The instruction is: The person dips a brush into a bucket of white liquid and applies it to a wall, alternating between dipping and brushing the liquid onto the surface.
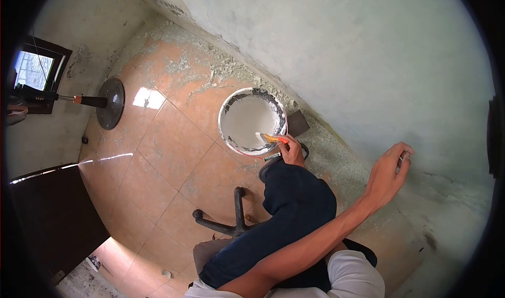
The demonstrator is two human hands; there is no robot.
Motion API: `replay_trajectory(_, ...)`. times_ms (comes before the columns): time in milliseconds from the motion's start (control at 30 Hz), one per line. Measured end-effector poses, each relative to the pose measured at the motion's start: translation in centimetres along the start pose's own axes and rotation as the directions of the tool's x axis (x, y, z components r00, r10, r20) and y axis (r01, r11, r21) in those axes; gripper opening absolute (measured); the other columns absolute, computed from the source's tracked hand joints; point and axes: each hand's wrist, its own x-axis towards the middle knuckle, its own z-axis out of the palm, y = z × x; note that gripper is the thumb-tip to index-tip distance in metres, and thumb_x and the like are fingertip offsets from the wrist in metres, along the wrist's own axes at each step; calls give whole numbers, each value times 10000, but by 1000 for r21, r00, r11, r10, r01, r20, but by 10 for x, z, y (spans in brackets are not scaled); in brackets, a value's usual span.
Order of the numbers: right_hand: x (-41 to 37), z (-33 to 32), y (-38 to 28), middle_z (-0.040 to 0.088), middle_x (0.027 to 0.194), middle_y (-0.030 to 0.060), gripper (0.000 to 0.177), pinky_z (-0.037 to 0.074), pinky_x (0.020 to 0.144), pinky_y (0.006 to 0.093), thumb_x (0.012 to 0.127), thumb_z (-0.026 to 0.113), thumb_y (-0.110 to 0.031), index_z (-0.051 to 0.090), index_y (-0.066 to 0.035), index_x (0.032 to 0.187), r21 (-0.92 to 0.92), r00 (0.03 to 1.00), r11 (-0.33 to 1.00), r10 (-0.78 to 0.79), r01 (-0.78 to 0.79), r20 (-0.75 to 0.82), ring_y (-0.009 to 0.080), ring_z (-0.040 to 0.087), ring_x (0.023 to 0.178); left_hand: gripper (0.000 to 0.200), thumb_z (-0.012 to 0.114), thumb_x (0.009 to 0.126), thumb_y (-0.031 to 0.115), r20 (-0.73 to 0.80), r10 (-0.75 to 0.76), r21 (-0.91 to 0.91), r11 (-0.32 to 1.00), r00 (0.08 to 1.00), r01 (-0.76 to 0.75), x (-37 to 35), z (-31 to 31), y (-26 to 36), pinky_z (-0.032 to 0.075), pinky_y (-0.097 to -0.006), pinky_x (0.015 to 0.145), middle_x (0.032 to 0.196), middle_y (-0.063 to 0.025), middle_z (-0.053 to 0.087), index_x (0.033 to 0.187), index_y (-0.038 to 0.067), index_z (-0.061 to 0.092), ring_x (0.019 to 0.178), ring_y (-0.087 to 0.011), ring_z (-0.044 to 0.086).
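Observation:
A paintbrush [274, 138] with an orange-red and yellow handle is gripped in my right hand [292, 153]. Its pale tip hangs over the near right side of a round bucket [223, 132]. Whitish paint [247, 120] lies inside the bucket, and dark and white smears coat its rim. My left arm stretches across my lap to the right. At its end, my left hand [389, 173] is beside the pale green wall [379, 72] with its fingers curled in; I cannot make out what, if anything, they hold. My knee in dark trousers [300, 193] hides most of my right arm.
Paint flakes [210, 69] litter the tiled floor [158, 177] along the wall. A dark square piece [298, 123] lies beside the bucket. The black chair base [239, 214] juts out near my legs. A fan stand [110, 103] is at the left, above a dark door [55, 214].

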Motion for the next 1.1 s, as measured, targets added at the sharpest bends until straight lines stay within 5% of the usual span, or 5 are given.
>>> replay_trajectory(567, 4, -2, 34, 730, 976, 52, 275, 513, 657, 302, 1119, 683, -257, 773, -59, 1287, 299, 970, 930, 238, -213, -53, 132, 636, 742, 215, 545, 1122, 161, 23, 8, 47, 999, 1000, -9, -1, 2, -1, 543, -391, 822, 983, -141, 718, 1246, 22, 650, 883, -244, 702)
replay_trajectory(633, -2, -19, 50, 671, 887, -1, 339, 431, 636, 244, 1125, 670, -310, 769, -63, 1337, 786, 810, 457, 578, -418, 95, 100, 561, 713, 216, 546, 1121, 161, 18, 21, 53, 998, 1000, -22, -1, 4, -2, 548, -386, 815, 980, -139, 725, 1250, 24, 654, 883, -240, 708)
replay_trajectory(767, -22, -41, 115, 591, 761, 19, 477, 444, 633, 332, 1154, 525, -486, 692, -81, 966, 926, 812, -18, 475, -378, 341, 163, 534, 642, 216, 553, 1118, 158, 22, 45, 73, 996, 999, -46, -4, 8, -5, 562, -367, 790, 961, -131, 744, 1252, 34, 669, 873, -226, 721)
replay_trajectory(900, -51, -69, 99, 584, 754, 37, 539, 465, 675, 364, 1161, 455, -512, 621, -94, 863, 976, 906, -143, 371, -163, 206, 199, 567, 686, 214, 559, 1119, 155, 42, 125, 176, 976, 991, -131, -8, 18, -12, 556, -352, 772, 937, -110, 754, 1242, 38, 689, 854, -186, 715)
replay_trajectory(1100, -131, -140, 81, 567, 738, 12, 486, 478, 670, 345, 1170, 419, -414, 617, -67, 894, 698, 793, -462, 552, 547, -256, 172, 559, 689, 252, 502, 1152, 131, 49, 276, 184, 942, 960, -280, -23, 25, 3, 562, -336, 759, 898, -80, 741, 1252, 49, 719, 819, -155, 693)
